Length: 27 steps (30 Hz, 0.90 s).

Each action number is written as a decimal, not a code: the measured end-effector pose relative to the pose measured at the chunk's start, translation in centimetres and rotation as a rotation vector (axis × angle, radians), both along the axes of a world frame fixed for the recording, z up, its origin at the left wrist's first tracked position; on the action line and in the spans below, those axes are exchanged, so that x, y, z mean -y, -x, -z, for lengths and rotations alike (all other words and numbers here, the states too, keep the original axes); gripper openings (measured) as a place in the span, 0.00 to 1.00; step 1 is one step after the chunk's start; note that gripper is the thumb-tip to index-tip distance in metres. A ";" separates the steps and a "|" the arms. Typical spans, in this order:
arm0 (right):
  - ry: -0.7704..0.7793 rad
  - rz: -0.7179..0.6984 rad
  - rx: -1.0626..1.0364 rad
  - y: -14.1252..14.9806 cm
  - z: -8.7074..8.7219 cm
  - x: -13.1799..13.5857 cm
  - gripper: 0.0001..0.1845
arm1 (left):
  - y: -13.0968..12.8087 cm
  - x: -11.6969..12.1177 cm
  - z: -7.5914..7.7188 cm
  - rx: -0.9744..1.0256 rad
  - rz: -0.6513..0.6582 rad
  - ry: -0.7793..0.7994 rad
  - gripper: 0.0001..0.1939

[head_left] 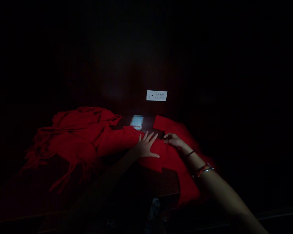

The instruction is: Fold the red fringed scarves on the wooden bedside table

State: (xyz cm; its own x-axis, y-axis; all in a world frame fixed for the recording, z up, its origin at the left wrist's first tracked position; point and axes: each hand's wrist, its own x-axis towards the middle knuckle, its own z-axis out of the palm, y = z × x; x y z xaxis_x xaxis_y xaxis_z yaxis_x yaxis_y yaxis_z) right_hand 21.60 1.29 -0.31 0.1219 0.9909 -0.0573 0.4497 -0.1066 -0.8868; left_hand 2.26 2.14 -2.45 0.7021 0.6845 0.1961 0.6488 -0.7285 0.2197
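Observation:
A red scarf stretches across a dark table, with a bunched, fringed heap at its left end. My left hand lies on the cloth with its fingers spread, a ring on one of them. Just to the right, my right hand has its fingers curled together at the edge of a red cloth part, which hangs over the table's right side. Whether this part and the fringed heap are one piece, I cannot tell. Bracelets circle my right wrist and forearm.
Behind the cloth lies a bright rectangular object like a phone, its face blurred. A white socket plate is on the dark wall above. The dark wooden table's front corner shows below my hands. Most surroundings are too dark to make out.

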 end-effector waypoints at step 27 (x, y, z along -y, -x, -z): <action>0.146 -0.060 1.012 -5.8 -1.1 9.6 0.18 | 1.3 1.3 -0.3 -0.123 0.252 -0.160 0.32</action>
